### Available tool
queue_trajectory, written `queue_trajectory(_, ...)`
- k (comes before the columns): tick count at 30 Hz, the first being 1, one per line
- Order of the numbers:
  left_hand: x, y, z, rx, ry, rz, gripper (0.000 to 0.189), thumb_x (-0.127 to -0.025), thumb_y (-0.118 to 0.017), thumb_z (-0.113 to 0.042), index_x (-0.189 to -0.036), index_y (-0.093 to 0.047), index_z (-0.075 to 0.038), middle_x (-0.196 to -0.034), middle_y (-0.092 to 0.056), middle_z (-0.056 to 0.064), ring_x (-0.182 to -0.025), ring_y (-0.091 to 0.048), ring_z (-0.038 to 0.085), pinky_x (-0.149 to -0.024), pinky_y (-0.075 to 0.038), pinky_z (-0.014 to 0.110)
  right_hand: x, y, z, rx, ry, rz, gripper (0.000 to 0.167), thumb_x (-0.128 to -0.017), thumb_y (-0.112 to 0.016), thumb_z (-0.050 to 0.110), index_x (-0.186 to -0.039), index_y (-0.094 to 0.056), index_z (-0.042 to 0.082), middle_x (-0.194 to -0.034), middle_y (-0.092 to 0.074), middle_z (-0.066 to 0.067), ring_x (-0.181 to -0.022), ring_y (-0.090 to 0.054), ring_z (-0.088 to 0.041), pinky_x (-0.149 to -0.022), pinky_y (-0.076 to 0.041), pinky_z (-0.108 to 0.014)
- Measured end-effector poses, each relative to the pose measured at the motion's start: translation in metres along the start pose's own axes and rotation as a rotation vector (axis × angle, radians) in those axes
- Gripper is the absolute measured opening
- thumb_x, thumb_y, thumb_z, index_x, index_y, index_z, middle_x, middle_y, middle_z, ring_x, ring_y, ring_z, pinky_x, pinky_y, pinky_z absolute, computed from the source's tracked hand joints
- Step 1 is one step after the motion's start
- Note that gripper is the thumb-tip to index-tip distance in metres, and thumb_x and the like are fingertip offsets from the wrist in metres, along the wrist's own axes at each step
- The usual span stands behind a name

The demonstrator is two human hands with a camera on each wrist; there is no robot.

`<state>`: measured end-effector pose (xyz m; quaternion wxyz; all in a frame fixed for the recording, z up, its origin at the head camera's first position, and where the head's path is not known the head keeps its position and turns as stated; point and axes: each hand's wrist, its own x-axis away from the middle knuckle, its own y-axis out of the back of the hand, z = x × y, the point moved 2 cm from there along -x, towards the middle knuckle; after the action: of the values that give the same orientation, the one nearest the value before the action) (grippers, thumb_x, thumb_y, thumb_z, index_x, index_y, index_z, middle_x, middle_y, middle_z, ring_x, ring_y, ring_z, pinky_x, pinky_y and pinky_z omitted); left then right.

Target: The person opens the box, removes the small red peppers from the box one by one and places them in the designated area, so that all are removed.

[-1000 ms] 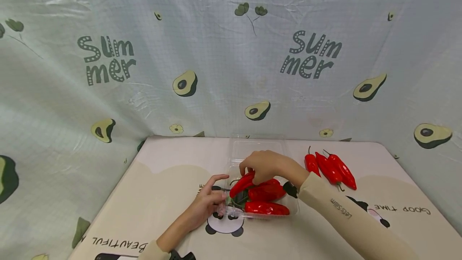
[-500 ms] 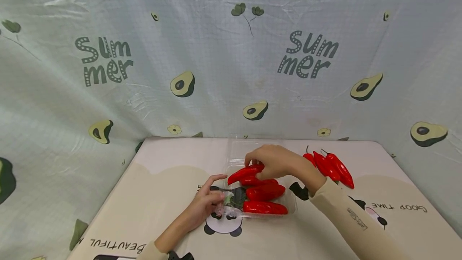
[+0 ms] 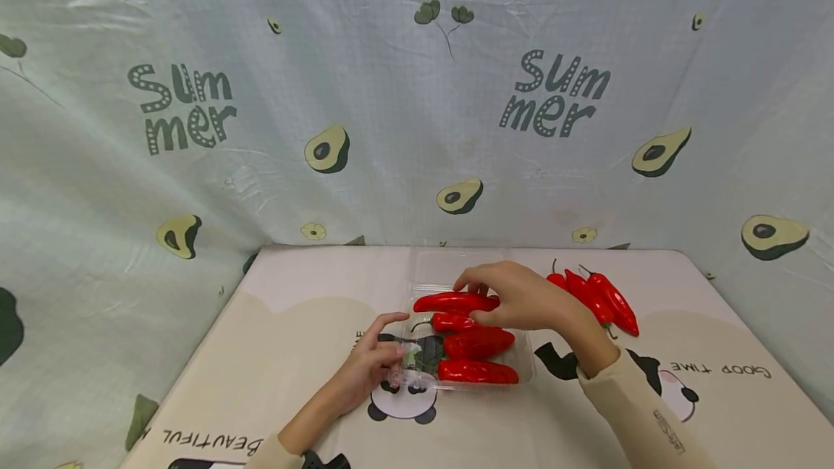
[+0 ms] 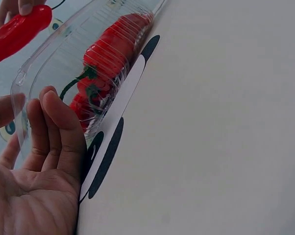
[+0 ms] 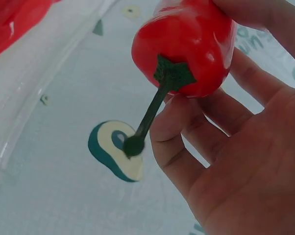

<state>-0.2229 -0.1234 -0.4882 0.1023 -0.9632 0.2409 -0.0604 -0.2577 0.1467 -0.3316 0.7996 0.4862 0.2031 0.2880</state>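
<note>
Clock directions as in head view. Right hand [image 3: 515, 299] holds one red pepper [image 3: 449, 302], thumb on the 6 o'clock side, fingers over the 12 o'clock side. Grip narrow, closed to the pepper's thickness. Grip sits at the stem end; pepper runs out to 9 o'clock from the fingers, tapered tip furthest. Right wrist view: green stem [image 5: 150, 117] free of the fingers, pointing to about 7 o'clock there. Pepper is over the 12 o'clock part of the clear plastic box [image 3: 525, 364]; left wrist view has it past the box's rim line, apart from the contents.

Left hand [image 3: 365, 368] at the box's 8-9 o'clock edge. Thumb and index apart in head view; other fingers bent against the clear wall in left wrist view. Can't tell whether it pinches the wall or only rests on it.

Inside the box: three peppers [image 3: 478, 344] stacked in rows from 6 o'clock up, the top one just beside the held pepper, its stem to 9 o'clock. Box lid [image 3: 443, 266] lies open at 12 o'clock. Three loose peppers [image 3: 588, 297] on the table [image 3: 293, 324], 2 o'clock of the box, 3 o'clock of right hand. Printed curtain [image 3: 391, 93] behind.
</note>
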Motion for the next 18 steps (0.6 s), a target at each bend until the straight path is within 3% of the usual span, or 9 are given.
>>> queue_trajectory(18,-0.002,0.001,0.002,-0.001,-0.006,0.004,0.063,-0.102,-0.054,-0.011,-0.158,-0.026,-0.013,-0.072,-0.063,-0.011,-0.064,-0.056,0.005,-0.064,-0.051,0.024,0.041,0.008,-0.011,-0.060,-0.038,-0.204,0.048,-0.083,-0.081,0.014,-0.129,-0.068,0.021,-0.107,-0.072,0.007,-0.094,-0.063,-0.011,-0.074,-0.056,-0.022)
